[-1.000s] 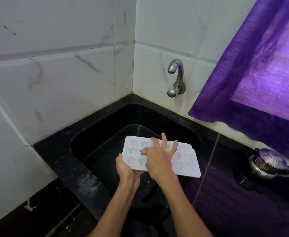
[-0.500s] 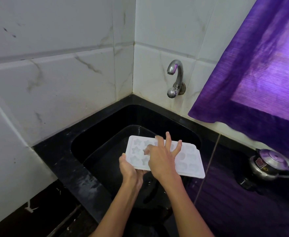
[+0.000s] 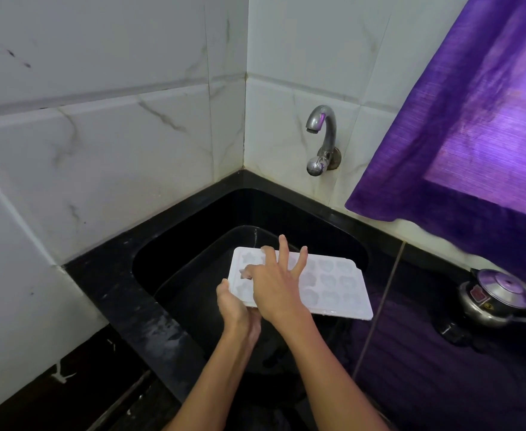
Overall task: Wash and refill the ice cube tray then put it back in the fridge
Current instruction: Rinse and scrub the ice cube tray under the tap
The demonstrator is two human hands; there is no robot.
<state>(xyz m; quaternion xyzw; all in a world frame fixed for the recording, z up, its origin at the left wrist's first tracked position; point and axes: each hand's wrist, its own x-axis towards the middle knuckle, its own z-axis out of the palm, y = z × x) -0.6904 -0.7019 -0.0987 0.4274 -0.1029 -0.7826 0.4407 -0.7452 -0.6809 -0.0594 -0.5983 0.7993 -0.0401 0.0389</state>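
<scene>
There is one white ice cube tray (image 3: 330,283) over one black sink (image 3: 193,244). Two hands are on it: one left hand (image 3: 235,307) and one right hand (image 3: 275,287). One metal tap (image 3: 322,138) is on the wall, one purple curtain (image 3: 473,119) hangs at the right, and one steel pressure cooker (image 3: 498,298) stands on the counter. The moulds in the tray are partly hidden, so I cannot count them all.

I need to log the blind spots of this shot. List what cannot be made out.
- Head view: the ice cube tray moulds under the right hand are covered.
- The sink bottom is too dark to read.
- The left hand fingers are hidden beneath the tray.
- The fridge is out of frame.
</scene>
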